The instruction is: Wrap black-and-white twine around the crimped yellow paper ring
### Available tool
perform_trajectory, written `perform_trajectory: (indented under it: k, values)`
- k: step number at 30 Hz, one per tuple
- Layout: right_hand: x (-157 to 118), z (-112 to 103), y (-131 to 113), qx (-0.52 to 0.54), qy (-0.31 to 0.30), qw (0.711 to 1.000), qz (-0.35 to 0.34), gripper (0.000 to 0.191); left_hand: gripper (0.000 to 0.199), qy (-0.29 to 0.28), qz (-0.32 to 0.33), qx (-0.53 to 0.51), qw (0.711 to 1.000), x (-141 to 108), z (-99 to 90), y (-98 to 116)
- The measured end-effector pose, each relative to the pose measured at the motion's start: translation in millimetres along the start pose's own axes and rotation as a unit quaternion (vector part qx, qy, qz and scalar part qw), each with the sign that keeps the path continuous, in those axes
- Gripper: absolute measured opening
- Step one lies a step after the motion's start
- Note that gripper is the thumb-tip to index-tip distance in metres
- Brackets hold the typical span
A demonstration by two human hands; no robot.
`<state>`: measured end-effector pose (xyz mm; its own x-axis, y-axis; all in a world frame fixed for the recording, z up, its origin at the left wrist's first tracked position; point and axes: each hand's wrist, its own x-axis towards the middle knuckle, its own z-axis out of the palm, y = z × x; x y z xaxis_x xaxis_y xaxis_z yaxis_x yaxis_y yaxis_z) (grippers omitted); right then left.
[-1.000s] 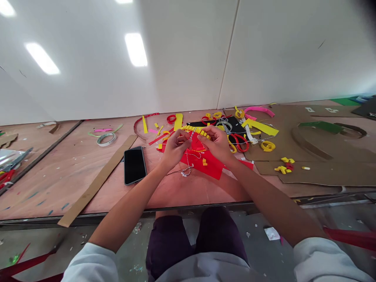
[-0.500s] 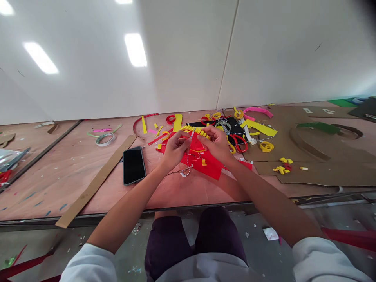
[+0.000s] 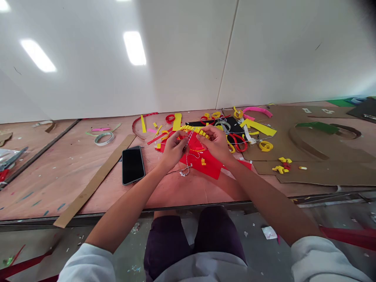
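Both hands meet over a piece of red paper (image 3: 205, 166) on the table. My left hand (image 3: 175, 149) pinches a black-and-white twisted cord (image 3: 190, 138), whose loose end trails down to the table by my left wrist. My right hand (image 3: 216, 141) is closed on a row of folded yellow paper pieces (image 3: 189, 128), thumb and fingers at its right end. The row arches between both hands, above a red fan-shaped part (image 3: 196, 144). My fingers hide some of where cord and row meet. A small yellow piece (image 3: 203, 161) lies on the red paper.
Scissors (image 3: 239, 142) and yellow strips lie behind my right hand. Brown cardboard (image 3: 276, 117) with several small yellow pieces (image 3: 281, 169) is at the right. A phone (image 3: 133, 165), a cardboard strip (image 3: 94, 184) and a tape roll (image 3: 104, 138) lie left. A white wall (image 3: 182, 58) stands behind.
My left hand has shifted slightly, and the cord now runs in a longer slanted line from the yellow row to its fingers. The right hand stays nearly still.
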<state>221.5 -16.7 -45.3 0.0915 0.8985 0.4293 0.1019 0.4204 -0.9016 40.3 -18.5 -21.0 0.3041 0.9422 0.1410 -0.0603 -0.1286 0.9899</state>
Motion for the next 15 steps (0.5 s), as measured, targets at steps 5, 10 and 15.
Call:
perform_trajectory:
  k: [5, 10, 15]
  values:
    - [-0.2, 0.3, -1.9, 0.01, -0.002, 1.0, 0.005, 0.038, 0.026, -0.019, 0.025, -0.01, 0.999, -1.3, -0.7, -0.2]
    - [-0.7, 1.0, -6.6, 0.003, 0.0, 1.0, 0.005, 0.042, 0.031, -0.037, 0.044, -0.007, 0.998, 0.1, 0.2, -2.5]
    - [-0.8, 0.4, -8.3, 0.008, 0.0, 1.0, 0.007, 0.042, 0.036, -0.02, 0.07, 0.011, 0.997, 0.5, 0.5, -2.8]
